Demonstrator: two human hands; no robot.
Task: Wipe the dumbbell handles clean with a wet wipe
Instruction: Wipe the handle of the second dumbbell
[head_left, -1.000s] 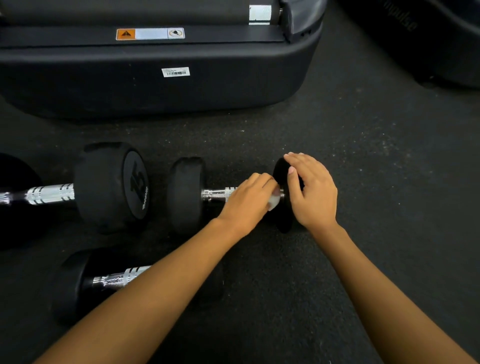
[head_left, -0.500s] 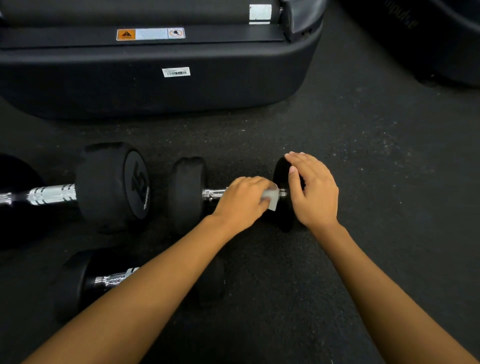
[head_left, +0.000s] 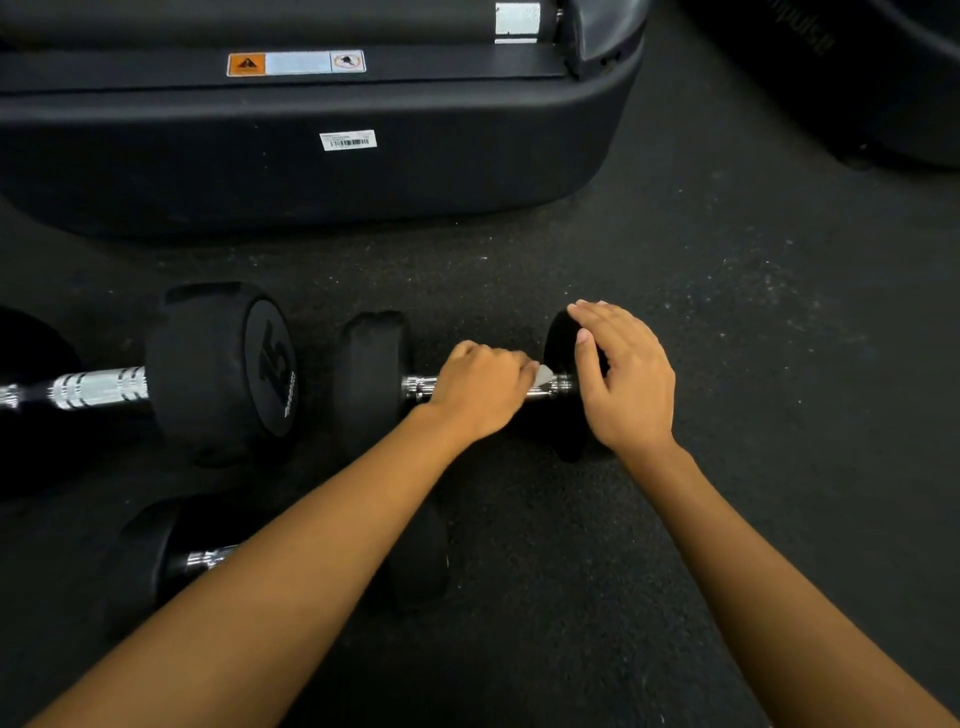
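Nearest, a spare dumbbell (head_left: 150, 558) is lying under the left forearm (head_left: 311, 561). Beyond, the left hand (head_left: 480, 392) is curling round the chrome handle (head_left: 418, 388), pressing the wet wipe (head_left: 544, 374) at its fingertips onto the metal. Just right of those fingers, the right hand (head_left: 628, 379) is resting straight-fingered on the end weight (head_left: 558, 343), probably stopping it rolling.

Loads of open floor (head_left: 779, 415) to the right. Left's cramped: the 15 dumbbell (head_left: 223, 371) and a nearer dumbbell (head_left: 150, 561) crowd in, and a black machine (head_left: 311, 182) walls off the back.
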